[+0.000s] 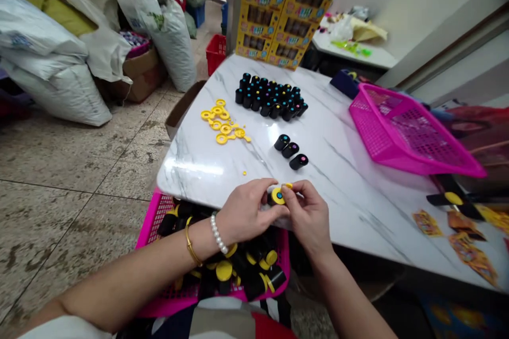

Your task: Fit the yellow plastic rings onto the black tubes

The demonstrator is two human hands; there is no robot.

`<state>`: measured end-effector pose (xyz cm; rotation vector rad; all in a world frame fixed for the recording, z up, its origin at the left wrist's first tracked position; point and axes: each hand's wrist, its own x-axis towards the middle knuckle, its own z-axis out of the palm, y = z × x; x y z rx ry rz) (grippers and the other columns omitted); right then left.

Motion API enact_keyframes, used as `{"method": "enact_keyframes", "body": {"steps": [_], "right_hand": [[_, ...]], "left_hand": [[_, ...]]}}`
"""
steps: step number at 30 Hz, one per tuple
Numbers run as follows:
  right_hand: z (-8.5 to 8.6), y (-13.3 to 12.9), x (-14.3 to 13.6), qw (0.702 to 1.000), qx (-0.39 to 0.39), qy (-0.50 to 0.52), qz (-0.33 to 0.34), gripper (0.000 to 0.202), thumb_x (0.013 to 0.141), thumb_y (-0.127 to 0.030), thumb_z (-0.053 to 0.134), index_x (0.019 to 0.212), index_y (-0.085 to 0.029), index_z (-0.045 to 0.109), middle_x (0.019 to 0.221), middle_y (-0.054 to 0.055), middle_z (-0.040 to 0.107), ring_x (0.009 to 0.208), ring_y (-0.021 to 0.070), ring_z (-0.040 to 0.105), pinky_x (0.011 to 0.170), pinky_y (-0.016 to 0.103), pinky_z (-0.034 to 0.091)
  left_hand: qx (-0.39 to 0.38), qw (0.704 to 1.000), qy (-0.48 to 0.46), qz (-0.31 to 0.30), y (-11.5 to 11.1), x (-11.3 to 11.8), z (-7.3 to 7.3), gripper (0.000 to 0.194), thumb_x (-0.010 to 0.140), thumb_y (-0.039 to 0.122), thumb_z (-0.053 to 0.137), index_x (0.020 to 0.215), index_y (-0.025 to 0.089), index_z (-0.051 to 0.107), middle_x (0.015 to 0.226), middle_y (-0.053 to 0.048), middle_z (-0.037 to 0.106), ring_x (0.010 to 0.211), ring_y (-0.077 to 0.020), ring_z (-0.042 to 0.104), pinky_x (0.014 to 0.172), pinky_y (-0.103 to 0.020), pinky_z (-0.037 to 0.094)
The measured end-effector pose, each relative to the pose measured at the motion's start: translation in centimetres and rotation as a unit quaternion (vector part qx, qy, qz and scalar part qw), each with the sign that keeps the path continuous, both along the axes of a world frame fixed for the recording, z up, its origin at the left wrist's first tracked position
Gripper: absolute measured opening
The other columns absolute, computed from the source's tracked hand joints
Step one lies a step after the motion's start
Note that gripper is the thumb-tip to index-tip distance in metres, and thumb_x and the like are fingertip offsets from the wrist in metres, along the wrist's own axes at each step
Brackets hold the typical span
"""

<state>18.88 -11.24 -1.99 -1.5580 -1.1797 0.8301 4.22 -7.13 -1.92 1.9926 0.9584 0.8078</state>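
Note:
My left hand (248, 209) wraps round a small black cylinder, held over the table's near edge. A yellow ring (277, 196) lies on the cylinder's end, around a blue dot in the centre. My right hand (312, 217) is closed, its thumb and fingers pinching the yellow ring's edge; the fingers hide much of both parts. Just beyond stand three black cylinders (290, 149) with coloured dots. Farther back is a tight group of similar black cylinders (270, 96). Loose yellow rings with tabs (225, 128) lie on the left of the table.
A pink basket (148, 230) of black cylinders with yellow ends sits below the table's near edge. Another pink basket (397, 132) stands tilted at right. Yellow boxes (278, 24) are stacked at the back. Wrappers (471, 257) lie at far right; white sacks (167, 37) crowd the left floor.

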Motion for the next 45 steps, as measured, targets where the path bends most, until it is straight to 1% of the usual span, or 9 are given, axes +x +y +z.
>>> {"method": "enact_keyframes", "body": {"steps": [7, 13, 17, 21, 27, 33, 38, 41, 45], "right_hand": [[1.4, 1.8, 2.4, 0.974, -0.119, 0.155, 0.116, 0.027, 0.081, -0.042, 0.063, 0.073, -0.017, 0.058, 0.067, 0.0, 0.06, 0.059, 0.0124, 0.055, 0.059, 0.027, 0.049], [3.2, 3.6, 2.9, 0.946, -0.191, 0.067, 0.253, 0.025, 0.077, -0.033, 0.07, 0.079, -0.02, 0.048, 0.062, -0.007, 0.051, 0.051, 0.0087, 0.049, 0.048, 0.02, 0.041], [1.9, 2.0, 3.3, 0.967, -0.107, 0.05, 0.227, 0.022, 0.084, -0.037, 0.061, 0.096, -0.022, 0.05, 0.08, -0.002, 0.055, 0.055, 0.009, 0.05, 0.048, 0.021, 0.043], [0.8, -0.5, 3.4, 0.959, 0.054, -0.105, 0.258, 0.056, 0.077, -0.037, 0.067, 0.127, -0.022, 0.047, 0.127, 0.012, 0.047, 0.085, 0.0183, 0.057, 0.061, 0.028, 0.049], [-0.3, -4.8, 0.4, 0.887, 0.231, -0.318, 0.242, 0.041, 0.077, -0.019, 0.063, 0.116, -0.018, 0.053, 0.091, 0.009, 0.061, 0.082, 0.0223, 0.062, 0.069, 0.032, 0.054], [-2.8, -5.7, -2.3, 0.837, 0.253, -0.391, 0.287, 0.046, 0.077, -0.026, 0.065, 0.119, -0.012, 0.054, 0.093, 0.014, 0.066, 0.079, 0.0243, 0.066, 0.067, 0.032, 0.057], [-2.4, -4.9, -2.6, 0.82, 0.308, -0.386, 0.289, 0.075, 0.078, -0.053, 0.064, 0.133, -0.006, 0.044, 0.11, 0.021, 0.064, 0.097, 0.0307, 0.063, 0.078, 0.039, 0.056], [-0.9, -4.4, -1.4, 0.847, 0.314, -0.332, 0.271, 0.049, 0.084, -0.032, 0.063, 0.128, -0.015, 0.05, 0.103, 0.014, 0.066, 0.091, 0.024, 0.064, 0.076, 0.034, 0.056], [0.9, -2.1, 1.1, 0.952, 0.184, -0.224, 0.099, 0.036, 0.086, -0.02, 0.058, 0.122, -0.021, 0.055, 0.115, 0.013, 0.06, 0.094, 0.0211, 0.062, 0.068, 0.029, 0.054]], "left_hand": [[0.039, 0.999, 0.038, -0.004, -0.2, 0.0, -0.8, 0.027, 0.083, 0.037, 0.061, 0.106, 0.023, 0.063, 0.088, -0.002, 0.053, 0.079, -0.0149, 0.055, 0.075, -0.027, 0.046], [0.031, 0.996, 0.08, -0.007, 0.2, 0.2, -0.5, 0.018, 0.081, 0.032, 0.061, 0.093, 0.018, 0.064, 0.084, -0.002, 0.053, 0.077, -0.016, 0.054, 0.072, -0.027, 0.044], [0.016, 0.997, 0.072, -0.028, 0.9, 0.1, -0.1, 0.018, 0.08, 0.033, 0.062, 0.082, 0.016, 0.064, 0.075, -0.001, 0.055, 0.071, -0.0148, 0.053, 0.067, -0.025, 0.04], [-0.028, 0.997, 0.052, -0.056, 0.6, -0.6, 0.5, 0.033, 0.084, 0.041, 0.057, 0.066, 0.014, 0.061, 0.059, 0.002, 0.052, 0.059, -0.0106, 0.048, 0.055, -0.022, 0.033], [-0.041, 0.989, 0.062, -0.126, -2.2, -3.4, 1.6, 0.037, 0.087, 0.043, 0.052, 0.068, 0.015, 0.067, 0.057, 0.001, 0.056, 0.054, -0.0087, 0.049, 0.052, -0.02, 0.033], [0.142, 0.959, 0.144, 0.197, 5.1, -8.5, 1.5, 0.031, 0.086, 0.041, 0.057, 0.103, 0.018, 0.067, 0.098, -0.007, 0.062, 0.083, -0.0168, 0.059, 0.077, -0.028, 0.044], [0.178, 0.929, 0.271, 0.18, 10.8, -9.1, 0.2, 0.027, 0.082, 0.038, 0.062, 0.105, 0.024, 0.066, 0.107, -0.005, 0.059, 0.086, -0.0185, 0.06, 0.072, -0.029, 0.046], [0.211, 0.927, 0.271, 0.153, 10.5, -8.3, 0.1, 0.019, 0.088, 0.033, 0.053, 0.089, 0.019, 0.066, 0.101, -0.006, 0.06, 0.083, -0.0178, 0.059, 0.071, -0.028, 0.045], [0.176, 0.968, 0.146, 0.108, 8.1, -5.9, 0.8, 0.022, 0.091, 0.026, 0.047, 0.079, 0.015, 0.062, 0.085, -0.005, 0.061, 0.078, -0.0147, 0.057, 0.073, -0.027, 0.043]]}}
